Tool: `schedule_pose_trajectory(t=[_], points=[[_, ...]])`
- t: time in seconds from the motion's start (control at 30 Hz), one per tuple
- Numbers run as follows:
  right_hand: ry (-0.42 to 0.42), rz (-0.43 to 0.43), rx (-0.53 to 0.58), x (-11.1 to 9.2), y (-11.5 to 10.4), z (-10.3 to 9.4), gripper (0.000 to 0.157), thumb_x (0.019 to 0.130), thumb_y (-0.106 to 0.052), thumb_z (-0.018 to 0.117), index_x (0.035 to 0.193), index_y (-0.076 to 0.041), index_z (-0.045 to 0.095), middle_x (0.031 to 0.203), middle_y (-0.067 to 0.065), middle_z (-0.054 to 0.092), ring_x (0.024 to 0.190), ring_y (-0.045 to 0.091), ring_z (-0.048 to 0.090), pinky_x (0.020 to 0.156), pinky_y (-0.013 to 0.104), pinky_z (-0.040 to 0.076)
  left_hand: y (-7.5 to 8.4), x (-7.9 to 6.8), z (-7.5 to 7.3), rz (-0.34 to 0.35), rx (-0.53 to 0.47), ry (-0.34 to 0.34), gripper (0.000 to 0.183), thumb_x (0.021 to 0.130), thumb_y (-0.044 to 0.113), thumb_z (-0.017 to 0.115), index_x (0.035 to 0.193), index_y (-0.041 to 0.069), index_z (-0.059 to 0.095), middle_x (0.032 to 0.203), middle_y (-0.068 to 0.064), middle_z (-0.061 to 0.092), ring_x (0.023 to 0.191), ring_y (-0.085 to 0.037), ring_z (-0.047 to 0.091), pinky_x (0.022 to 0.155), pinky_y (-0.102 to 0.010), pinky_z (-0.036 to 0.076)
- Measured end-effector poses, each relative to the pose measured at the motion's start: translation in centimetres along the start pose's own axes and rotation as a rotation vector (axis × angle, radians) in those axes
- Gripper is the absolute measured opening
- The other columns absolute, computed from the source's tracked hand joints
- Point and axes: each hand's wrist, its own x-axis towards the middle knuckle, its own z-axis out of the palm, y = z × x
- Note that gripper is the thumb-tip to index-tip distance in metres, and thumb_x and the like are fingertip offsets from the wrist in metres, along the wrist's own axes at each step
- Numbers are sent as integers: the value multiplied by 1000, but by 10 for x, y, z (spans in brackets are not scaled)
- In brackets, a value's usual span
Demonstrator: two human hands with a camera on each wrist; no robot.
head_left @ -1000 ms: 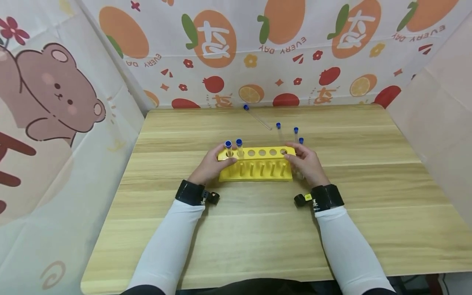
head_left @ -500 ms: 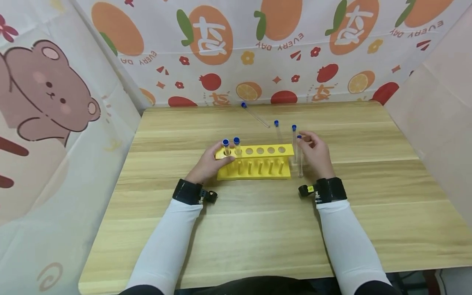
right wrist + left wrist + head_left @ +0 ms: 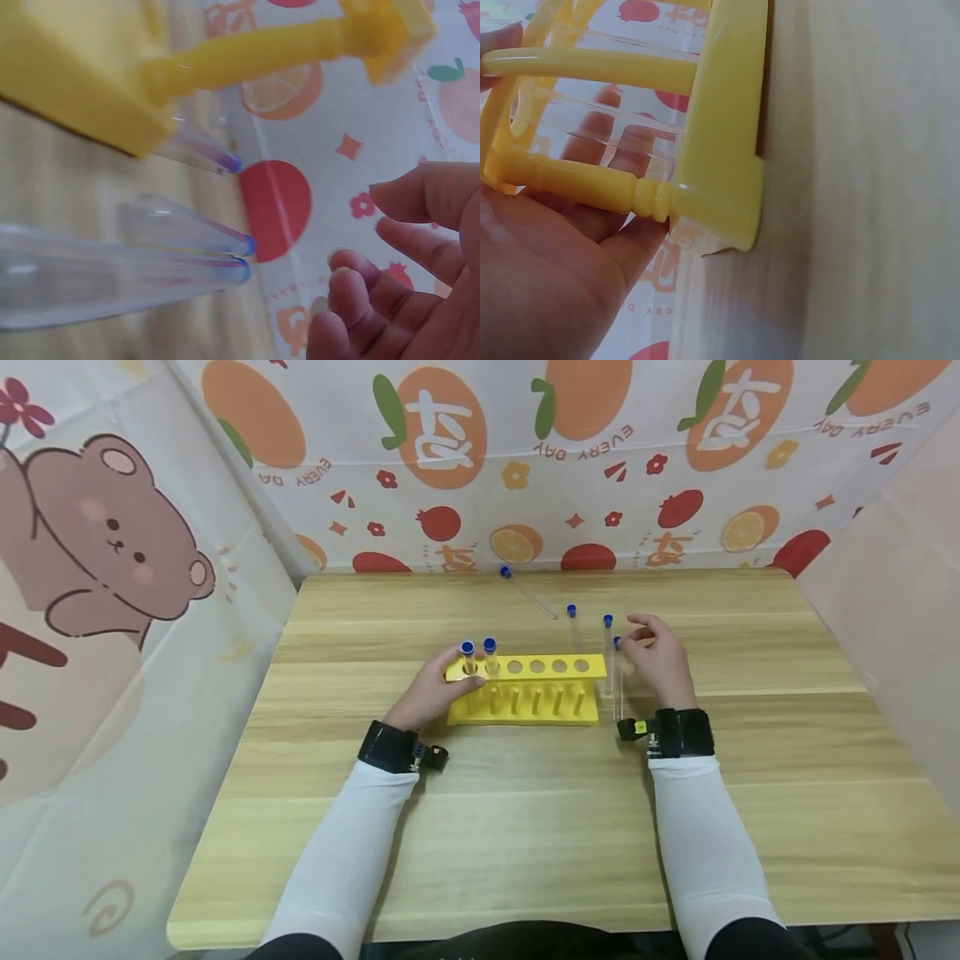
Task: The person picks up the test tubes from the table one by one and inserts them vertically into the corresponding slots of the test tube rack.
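A yellow test tube rack [image 3: 525, 714] stands on the table, with two blue-capped test tubes [image 3: 491, 647] in its leftmost holes. My left hand [image 3: 429, 692] grips the rack's left end, thumb at the front of the top plate and fingers behind; in the left wrist view the fingers [image 3: 626, 146] show through the frame. Beyond the rack's right end, my right hand [image 3: 663, 664] hovers by the cap of a lying test tube [image 3: 618, 689]. The right wrist view shows its loosely bent fingers [image 3: 349, 296] holding nothing, apart from the nearest tube [image 3: 135, 277].
A second loose test tube [image 3: 608, 647] lies just left of the nearest one. Another test tube [image 3: 572, 614] lies partly behind the rack, and one more [image 3: 528, 595] lies slantwise near the table's back edge. A fruit-print cloth [image 3: 592, 502] hangs behind the wooden table [image 3: 540, 843].
My right hand has left the rack's right end and moved right, past the cap of the nearest loose tube. The left hand keeps its grip on the rack.
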Motion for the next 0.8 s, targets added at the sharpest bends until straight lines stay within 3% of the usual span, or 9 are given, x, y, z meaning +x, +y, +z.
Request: schedule_pose_trajectory(t=[0.13,0.23,0.47,0.8], points=[[9,37,-14,2,1,-9,48,95,-28,60,141,-19,52,115,9,57,83,22,53,66,31,44,0,3,2,-3,-10,-14,45,93,22,69,135,16,56,150,-5,47,143,-24,35,117,-48,27],[-37,75,-48,1,4,-13,52,94,-27,61,143,-15,49,117,12,56,87,24,54,68,32,45,4,2,3,-27,-19,-22,46,93,20,69,136,12,54,151,-8,45,142,-26,35,116,-49,28],[-141,76,-149,3,12,-5,55,94,-28,64,144,-10,48,115,17,58,93,29,56,72,34,47,30,-11,2,-38,-29,-26,45,94,17,67,136,9,54,150,-11,45,138,-27,39,112,-46,34],[-158,88,-176,10,21,8,57,90,-23,68,142,-11,49,105,14,58,86,25,53,68,33,44,29,-10,0,-33,-33,-21,44,93,17,68,135,8,55,150,-10,46,141,-27,36,115,-48,30]])
